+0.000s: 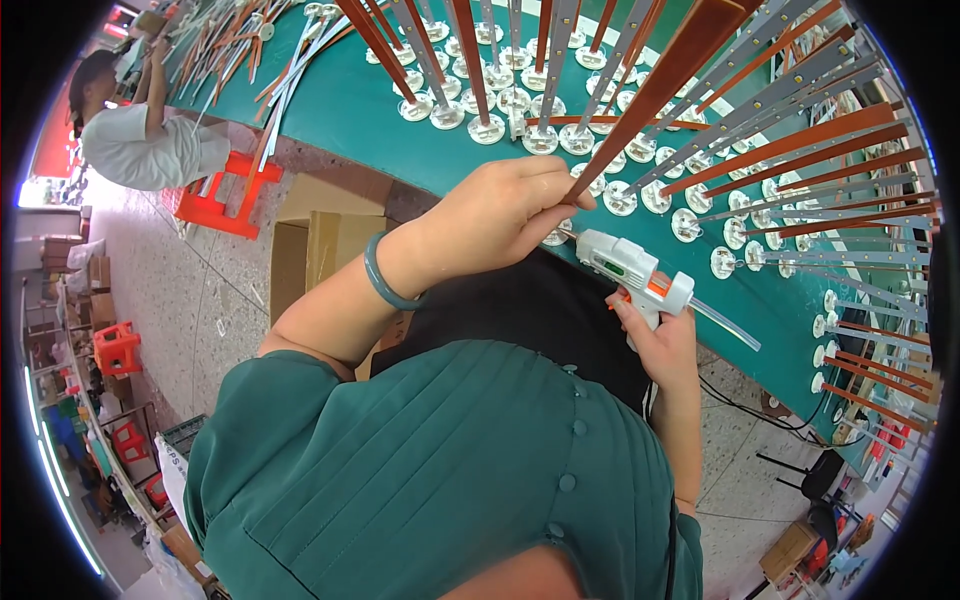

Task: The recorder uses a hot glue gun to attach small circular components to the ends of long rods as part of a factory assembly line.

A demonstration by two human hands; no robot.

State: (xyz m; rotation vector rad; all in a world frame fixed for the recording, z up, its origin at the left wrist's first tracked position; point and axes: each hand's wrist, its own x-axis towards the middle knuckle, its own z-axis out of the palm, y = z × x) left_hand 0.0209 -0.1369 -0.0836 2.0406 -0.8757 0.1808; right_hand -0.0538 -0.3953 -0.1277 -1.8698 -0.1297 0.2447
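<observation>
My left hand point(500, 215) is closed in a pinch around the lower part of a long brown strip point(650, 105), which slants up to the right. Below those fingers a white round base point(556, 236) shows in part; whether the strip touches it is hidden. My right hand point(660, 345) grips the handle of a white glue gun point(617, 257) with an orange trigger. Its nozzle points left, close to the base and my left fingers. From the rear of the gun a clear glue stick point(725, 324) sticks out.
The green table point(330, 125) carries many upright brown and LED-dotted grey strips on white round bases point(486, 128). Loose strips point(290, 95) lie at its far left. A cardboard box point(300, 245) stands left of me. Another person point(140, 135) works beyond an orange stool point(235, 200). A black cable point(760, 410) hangs at right.
</observation>
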